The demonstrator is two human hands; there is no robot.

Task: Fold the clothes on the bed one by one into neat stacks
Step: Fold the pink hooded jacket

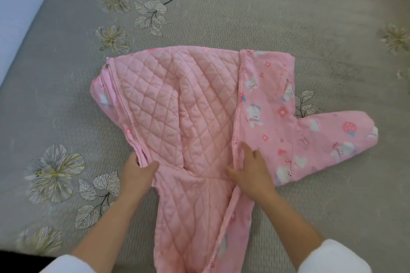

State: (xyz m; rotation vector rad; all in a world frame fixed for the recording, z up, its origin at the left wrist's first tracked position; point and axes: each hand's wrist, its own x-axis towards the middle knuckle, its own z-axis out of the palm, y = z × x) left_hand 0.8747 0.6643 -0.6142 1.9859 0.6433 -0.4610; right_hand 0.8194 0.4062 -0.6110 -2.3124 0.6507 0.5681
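A pink quilted child's jacket (199, 104) lies unzipped on the bed, its diamond-stitched lining facing up. The right front panel, printed with white animals and flowers, is folded over, and one printed sleeve (332, 139) sticks out to the right. My left hand (138, 175) grips the left zipper edge near the collar, thumb on top and fingers under the fabric. My right hand (253, 173) rests with fingers spread on the right zipper edge, pressing it flat. The hood hangs toward me over the bed's near edge.
The bed cover (199, 6) is grey with embroidered flowers and leaves. Along the left side runs the bed's edge, with a pale blue-white surface (20, 6) beyond it. White sleeves cover both my forearms at the bottom of the view.
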